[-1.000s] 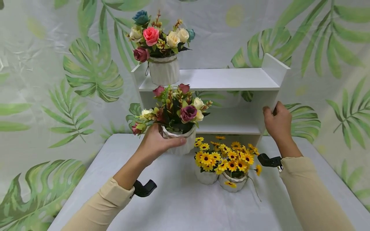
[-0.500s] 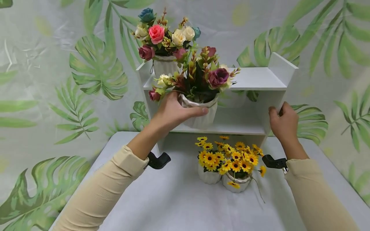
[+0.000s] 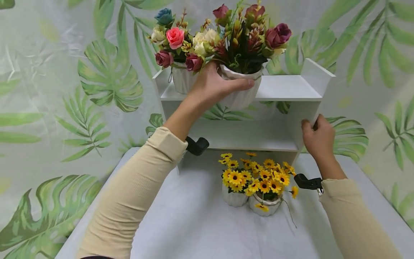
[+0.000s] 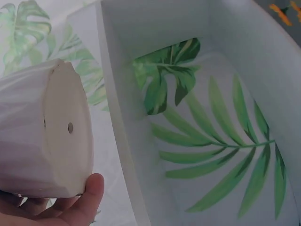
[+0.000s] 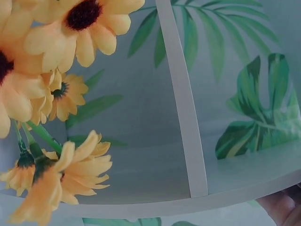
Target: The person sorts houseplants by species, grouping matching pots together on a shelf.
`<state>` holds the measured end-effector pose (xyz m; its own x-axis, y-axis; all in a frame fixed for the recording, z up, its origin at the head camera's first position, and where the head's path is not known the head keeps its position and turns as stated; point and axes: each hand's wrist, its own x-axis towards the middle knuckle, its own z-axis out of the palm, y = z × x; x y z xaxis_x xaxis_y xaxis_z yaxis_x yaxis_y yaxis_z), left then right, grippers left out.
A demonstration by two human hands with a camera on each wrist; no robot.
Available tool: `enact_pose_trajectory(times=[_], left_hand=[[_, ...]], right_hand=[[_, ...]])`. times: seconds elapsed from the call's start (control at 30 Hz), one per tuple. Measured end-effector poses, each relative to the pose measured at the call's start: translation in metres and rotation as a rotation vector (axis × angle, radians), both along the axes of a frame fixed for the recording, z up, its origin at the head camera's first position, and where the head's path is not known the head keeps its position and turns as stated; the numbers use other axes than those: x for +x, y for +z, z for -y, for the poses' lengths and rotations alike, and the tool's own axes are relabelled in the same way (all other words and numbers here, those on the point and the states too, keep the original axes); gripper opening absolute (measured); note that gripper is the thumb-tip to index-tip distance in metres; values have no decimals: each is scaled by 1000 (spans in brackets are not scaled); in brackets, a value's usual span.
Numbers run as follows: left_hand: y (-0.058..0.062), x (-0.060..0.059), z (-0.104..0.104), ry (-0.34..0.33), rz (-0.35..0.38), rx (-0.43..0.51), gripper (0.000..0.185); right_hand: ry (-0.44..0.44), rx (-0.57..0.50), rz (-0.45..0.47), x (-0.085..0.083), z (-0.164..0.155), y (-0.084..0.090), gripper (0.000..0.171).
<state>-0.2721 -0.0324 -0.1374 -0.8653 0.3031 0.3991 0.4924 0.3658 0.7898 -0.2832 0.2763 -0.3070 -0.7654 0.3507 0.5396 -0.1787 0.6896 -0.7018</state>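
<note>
My left hand point(image 3: 215, 84) grips a white flower pot point(image 3: 242, 90) with dusky purple roses and cream blooms, held up in front of the top board of the white shelf point(image 3: 284, 88). In the left wrist view the underside of this pot point(image 4: 70, 127) shows, with a small hole, apart from the shelf's edge. My right hand point(image 3: 318, 138) holds the shelf's right side panel, its thumb on the near side and the other fingers partly hidden. On the top board's left end stands another white pot point(image 3: 182, 77) with pink, blue and cream roses, partly covered by my left hand and the held flowers.
Two white pots with yellow sunflowers, a left one point(image 3: 234, 198) and a right one point(image 3: 265, 205), stand on the white-covered table point(image 3: 194, 216) before the shelf. The shelf's middle board point(image 3: 245, 138) lies below the held pot. A leaf-patterned cloth point(image 3: 106, 72) hangs behind.
My left hand has lifted the rose pot up and to the right, from in front of the middle board to the top board's height. My right hand stays on the side panel.
</note>
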Motion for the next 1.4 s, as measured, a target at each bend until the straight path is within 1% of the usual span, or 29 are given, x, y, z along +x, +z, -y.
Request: enact_pose_trajectory(times=[0.07,0.13,0.17,0.3,0.37,0.5,0.6,0.67,0.73,0.83,0.93,1.07,1.13,1.27,1.33,1.4], left_hand=[[5,-4,-6,-6,15,0,85],[8,-8,-12,3,27,-11,85],[10,-11,-14,10,37,-11,85],[11,-23,-19,53,65,-64,86],[11,-28,-20,71,83,-66,86],[7,-39,-23,87,71,-46,91],[3,-46,-27,115,72,-49,93],[1,-49,-30,134,87,-54,93],[0,-51,-33,144,112,-36,93],[-2,-55,-40,146,149,-7,98],[-4,-58,-46,152,207,12,104],[-7,-60,-49,118,254,55,98],[-8,-60,-48,102,264,55,96],[-7,-62,-50,86,280,13,101],[-8,-64,-50,82,278,-1,101],[-9,-64,-52,74,277,4,99]], right_hand=[[-4,0,-4,1,-1,1,38],[-4,-1,0,2,-1,2,39],[2,-4,8,2,-1,3,40],[11,-2,19,2,0,3,41],[14,5,20,2,1,2,41],[7,6,17,3,2,-1,39],[-1,3,12,3,1,-1,38],[-9,10,7,2,1,0,38],[-7,13,5,2,2,1,37],[-6,7,7,0,4,2,37],[-5,-4,13,0,4,2,37],[-8,2,10,0,4,1,37],[-10,14,-5,0,4,1,37],[-10,25,-19,1,3,1,37],[-13,23,-11,1,2,2,38],[-16,14,-2,2,1,1,38]])
